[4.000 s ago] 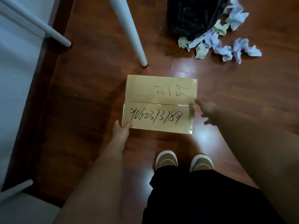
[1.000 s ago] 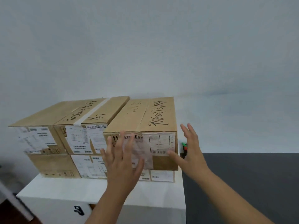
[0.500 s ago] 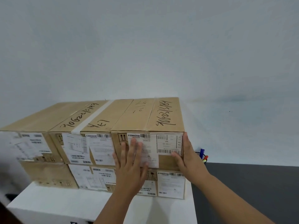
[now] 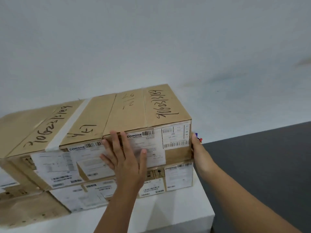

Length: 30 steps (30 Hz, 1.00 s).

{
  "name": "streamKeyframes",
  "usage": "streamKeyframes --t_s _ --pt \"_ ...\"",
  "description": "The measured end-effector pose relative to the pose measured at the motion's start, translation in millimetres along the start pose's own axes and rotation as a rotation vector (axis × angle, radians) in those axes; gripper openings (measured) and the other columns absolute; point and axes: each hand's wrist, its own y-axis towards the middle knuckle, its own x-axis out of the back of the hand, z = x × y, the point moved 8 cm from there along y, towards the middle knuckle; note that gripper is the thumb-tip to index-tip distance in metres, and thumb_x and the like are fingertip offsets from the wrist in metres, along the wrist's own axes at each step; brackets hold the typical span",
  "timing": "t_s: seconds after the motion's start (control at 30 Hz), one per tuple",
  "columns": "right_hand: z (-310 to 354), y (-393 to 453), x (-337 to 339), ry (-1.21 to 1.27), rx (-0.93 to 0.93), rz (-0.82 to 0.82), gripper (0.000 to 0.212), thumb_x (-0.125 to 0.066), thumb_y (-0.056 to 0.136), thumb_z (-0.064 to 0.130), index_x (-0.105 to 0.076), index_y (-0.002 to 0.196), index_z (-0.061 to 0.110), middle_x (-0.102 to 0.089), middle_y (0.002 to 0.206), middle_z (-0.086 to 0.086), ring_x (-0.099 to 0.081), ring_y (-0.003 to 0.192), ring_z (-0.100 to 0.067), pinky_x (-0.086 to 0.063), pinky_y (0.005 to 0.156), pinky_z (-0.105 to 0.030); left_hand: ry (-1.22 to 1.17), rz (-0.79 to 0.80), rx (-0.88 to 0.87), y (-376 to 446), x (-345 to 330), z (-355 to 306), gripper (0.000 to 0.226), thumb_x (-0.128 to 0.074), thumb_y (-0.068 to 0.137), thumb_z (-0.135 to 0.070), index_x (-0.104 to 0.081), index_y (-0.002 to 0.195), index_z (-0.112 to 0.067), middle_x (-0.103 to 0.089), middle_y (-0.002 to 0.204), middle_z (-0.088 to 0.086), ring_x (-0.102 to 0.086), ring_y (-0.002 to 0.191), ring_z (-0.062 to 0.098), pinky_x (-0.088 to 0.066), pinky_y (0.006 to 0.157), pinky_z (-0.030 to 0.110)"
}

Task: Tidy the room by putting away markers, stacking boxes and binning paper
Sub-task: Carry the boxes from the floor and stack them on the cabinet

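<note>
Top right box [image 4: 148, 111]: a brown carton with black handwriting on its lid, sitting on the upper row of the stack, directly under and ahead of both sets of fingers.
Left hand [image 4: 125, 158]: laid flat against the front face of that carton, fingers straight and spread, fingertips reaching up near the top front edge; the thumb points right across the white label [image 4: 146, 148]. It grips nothing, only presses.
Right hand [image 4: 196, 148]: set against the carton's right front corner, palm on the side wall; its fingers run round behind the corner out of sight, so I cannot tell how far they curl.
Neighbouring box [image 4: 55, 125]: touching the first carton on the side left of the left fingers, with a white tape strip across its lid.
Lower boxes [image 4: 178, 176]: beneath both hands, carrying the upper row.
White cabinet [image 4: 176, 211]: the pale top under the whole stack.
Markers [image 4: 199, 138]: a few coloured tips peeking out just beyond the right fingers.
Wall [image 4: 151, 39]: plain pale surface behind the stack.
</note>
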Motion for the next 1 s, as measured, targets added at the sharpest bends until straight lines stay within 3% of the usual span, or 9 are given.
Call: streamKeyframes --t_s 0.07,0.2,0.3,0.37,0.53,0.7,0.83,0.87,1.0 --pt "5.4 -6.1 16.7 0.002 0.024 -0.136 0.058 -0.023 0.092 0.066 -0.030 0.146 0.047 -0.038 0.152 0.015 -0.034 0.140 -0.008 -0.024 0.115 -0.034 -0.085 0.009 -0.030 -4.1 -2.8 -17.8 0.084 -0.037 0.092 -0.051 0.013 0.155 -0.029 0.026 0.161 -0.006 0.025 0.147 0.027 0.018 0.113 0.056" --pt "2.7 -50.3 73.0 -0.011 0.041 -0.370 0.049 -0.020 0.103 0.047 -0.026 0.151 0.039 -0.029 0.156 0.011 -0.029 0.141 -0.008 -0.020 0.115 -0.032 -0.273 0.133 -0.268 -37.1 -19.8 -101.4 0.074 -0.025 0.097 -0.056 0.010 0.156 -0.026 0.025 0.162 -0.002 0.025 0.147 0.030 0.020 0.114 0.053" --pt "-4.3 -104.9 131.6 -0.116 0.030 -0.492 0.051 -0.020 0.100 0.055 -0.027 0.149 0.043 -0.024 0.158 0.014 -0.024 0.145 -0.008 -0.017 0.119 -0.040 -0.373 0.308 -0.436 -83.2 -40.3 -180.9 0.077 -0.031 0.096 -0.053 0.009 0.156 -0.028 0.018 0.164 -0.003 0.021 0.149 0.031 0.021 0.115 0.051" --pt "-5.2 -146.4 180.4 -0.169 0.003 -0.589 0.052 -0.023 0.098 0.058 -0.030 0.147 0.045 -0.024 0.158 0.016 -0.024 0.145 -0.007 -0.017 0.120 -0.043 -0.394 0.416 -0.544 -117.1 -53.4 -233.1 0.079 -0.036 0.094 -0.050 0.009 0.156 -0.029 0.017 0.164 -0.005 0.020 0.149 0.029 0.020 0.114 0.050" --pt "15.7 -311.5 327.0 -0.275 -0.017 -0.947 0.044 -0.033 0.103 0.042 -0.038 0.145 0.029 -0.033 0.153 0.006 -0.027 0.144 -0.015 -0.023 0.114 -0.035 -0.470 0.585 -0.849 -213.8 -64.4 -386.2 0.080 -0.038 0.094 -0.049 0.004 0.157 -0.025 0.016 0.164 -0.006 0.021 0.149 0.029 0.024 0.113 0.048" --pt "6.6 -512.9 460.9 -0.306 -0.194 -1.279 0.047 -0.049 0.100 0.026 -0.038 0.146 0.024 -0.035 0.153 -0.007 -0.039 0.138 -0.024 -0.036 0.102 -0.034 -0.615 0.780 -0.876 -323.5 -62.5 -531.7 0.081 -0.037 0.096 -0.047 0.017 0.154 -0.030 0.032 0.158 -0.013 0.038 0.142 0.023 0.030 0.109 0.043" --pt "-15.3 -664.6 529.3 -0.281 -0.375 -1.483 0.043 -0.054 0.095 0.021 -0.047 0.138 0.018 -0.051 0.140 -0.012 -0.055 0.108 -0.020 -0.043 0.073 -0.027 -0.627 1.013 -0.914 -426.9 -65.2 -625.4 0.086 -0.042 0.095 -0.048 0.017 0.154 -0.029 0.039 0.154 -0.015 0.044 0.138 0.020 0.026 0.111 0.046" --pt "-21.4 -692.3 543.9 -0.267 -0.414 -1.515 0.042 -0.055 0.094 0.021 -0.050 0.135 0.018 -0.055 0.135 -0.012 -0.055 0.105 -0.019 -0.042 0.071 -0.026 -0.622 1.065 -0.921 -448.3 -68.3 -644.0 0.087 -0.043 0.094 -0.049 0.016 0.154 -0.029 0.038 0.154 -0.015 0.043 0.139 0.020 0.023 0.112 0.047" --pt "-49.9 -759.8 597.4 -0.221 -0.532 -1.591 0.039 -0.057 0.092 0.021 -0.055 0.130 0.014 -0.058 0.124 -0.005 -0.053 0.107 -0.020 -0.040 0.086 -0.029 -0.573 1.232 -0.945 -512.0 -94.4 -696.1 0.084 -0.044 0.095 -0.050 0.009 0.156 -0.028 0.031 0.158 -0.015 0.035 0.143 0.021 0.018 0.115 0.048"
